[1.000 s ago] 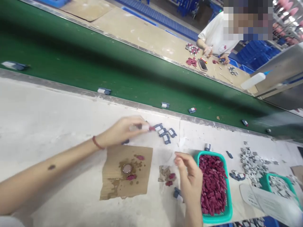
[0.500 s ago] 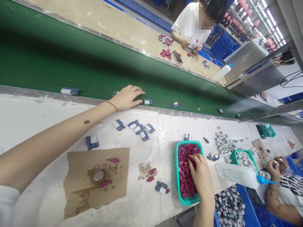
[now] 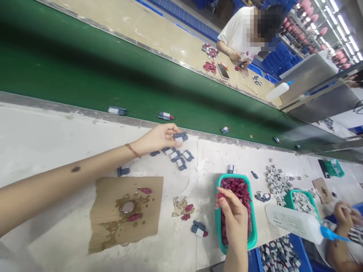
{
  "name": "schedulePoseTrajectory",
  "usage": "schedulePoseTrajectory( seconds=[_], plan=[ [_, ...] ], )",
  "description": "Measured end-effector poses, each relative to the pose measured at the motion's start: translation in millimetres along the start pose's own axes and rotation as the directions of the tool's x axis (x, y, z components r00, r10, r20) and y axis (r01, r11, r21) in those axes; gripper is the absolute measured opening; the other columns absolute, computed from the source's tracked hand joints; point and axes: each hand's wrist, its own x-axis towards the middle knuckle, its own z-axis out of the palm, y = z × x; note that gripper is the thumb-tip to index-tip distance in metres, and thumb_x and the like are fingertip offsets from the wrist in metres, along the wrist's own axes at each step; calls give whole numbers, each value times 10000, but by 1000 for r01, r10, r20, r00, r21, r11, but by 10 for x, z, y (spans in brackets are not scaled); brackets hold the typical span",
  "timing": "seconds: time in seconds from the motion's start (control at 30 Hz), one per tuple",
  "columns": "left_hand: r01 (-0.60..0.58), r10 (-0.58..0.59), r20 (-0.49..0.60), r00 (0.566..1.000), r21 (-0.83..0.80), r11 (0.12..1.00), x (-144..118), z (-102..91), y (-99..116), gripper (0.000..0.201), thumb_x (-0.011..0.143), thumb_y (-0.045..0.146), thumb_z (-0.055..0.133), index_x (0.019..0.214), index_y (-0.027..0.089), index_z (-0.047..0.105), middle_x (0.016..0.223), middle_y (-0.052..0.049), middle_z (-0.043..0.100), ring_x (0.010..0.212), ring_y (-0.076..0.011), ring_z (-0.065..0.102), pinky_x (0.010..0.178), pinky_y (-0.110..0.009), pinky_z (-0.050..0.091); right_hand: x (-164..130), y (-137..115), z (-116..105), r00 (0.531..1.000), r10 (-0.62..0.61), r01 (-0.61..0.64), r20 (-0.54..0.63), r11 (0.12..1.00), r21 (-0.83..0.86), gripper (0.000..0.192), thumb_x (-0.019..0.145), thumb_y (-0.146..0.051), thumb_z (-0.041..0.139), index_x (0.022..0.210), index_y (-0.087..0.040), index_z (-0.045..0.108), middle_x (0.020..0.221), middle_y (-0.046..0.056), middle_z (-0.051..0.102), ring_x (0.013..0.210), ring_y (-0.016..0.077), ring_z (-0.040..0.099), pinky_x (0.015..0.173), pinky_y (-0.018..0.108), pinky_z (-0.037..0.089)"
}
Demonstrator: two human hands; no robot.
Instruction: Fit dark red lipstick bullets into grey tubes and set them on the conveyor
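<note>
Left hand [image 3: 157, 139] pinched a blue-and-white piece [image 3: 182, 137] by one end, seemingly leaving the rest clear, while the right hand [image 3: 235, 215], well apart, apparently held a maroon piece [image 3: 219, 196] over the basket [image 3: 253, 228].

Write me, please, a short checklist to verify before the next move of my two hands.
1. Blue-grey and white plastic piece secured in left hand: ok, pinched at the fingertips.
2. Right hand gripping a piece: cannot tell; dark red shows at its fingertips, but the grip is unclear.
3. Teal rectangular plastic basket stocked: ok, many small dark red pieces inside.
4. Flat brown cardboard sheet unstained: not ok, wet-looking patches.
5. Long green belt free of pieces: not ok, several lie there.
</note>
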Motion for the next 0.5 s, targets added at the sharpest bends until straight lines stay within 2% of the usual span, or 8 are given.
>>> schedulePoseTrajectory(
  seconds=[0.03,0.1,0.17,0.23,0.3,0.37,0.5],
  plan=[
    [62,-61,7,998,-103,993,-155,-37,11,359,605,319,793,818,187,535,802,-32,703,692,-197,676,616,-290,524,-3,-20,123,1000,15,-15,3,999,36,224,805,-388,700,918,-196,725,628,7,647,543,154,597,528,267,509],
    [150,-150,15,988,-201,968,-457,-119,17,346,582,297,820,771,184,553,783,-27,714,672,-180,665,607,-272,512,-21,-56,395,998,44,-48,47,995,87,205,774,-378,736,851,-192,699,612,2,660,514,146,599,474,240,498],
    [213,-223,-7,975,-268,940,-733,-203,-7,301,602,294,827,774,178,609,751,-22,717,651,-164,652,606,-258,507,-53,-95,671,984,27,-42,175,996,81,177,793,-366,722,803,-194,683,641,14,692,541,153,628,464,228,500],
    [256,-290,-48,956,-345,903,-976,-282,-63,266,641,327,824,788,172,664,696,-13,701,623,-152,635,612,-256,512,-87,-140,917,935,-57,47,349,998,38,131,851,-325,667,822,-198,686,727,37,728,629,171,672,530,244,534],
    [276,-352,-94,931,-448,850,-1184,-345,-134,263,659,358,829,783,166,697,685,-13,690,628,-148,633,645,-266,528,-109,-184,1114,846,-198,219,496,976,16,112,910,-263,593,888,-201,684,821,55,741,739,185,696,647,273,561],
    [255,-404,-153,902,-566,784,-1356,-379,-197,276,629,358,862,751,163,710,721,-20,701,670,-156,648,714,-289,550,-120,-210,1267,735,-331,405,592,914,9,153,955,-219,514,949,-195,666,861,70,729,784,193,694,701,294,561],
    [145,-450,-263,854,-710,689,-1597,-353,-260,321,603,403,887,764,170,735,858,-57,735,901,-237,683,864,-357,561,-147,-192,1491,540,-477,698,693,714,-52,269,1005,-180,375,939,-180,635,791,76,681,712,200,659,626,299,534]
  ],
)
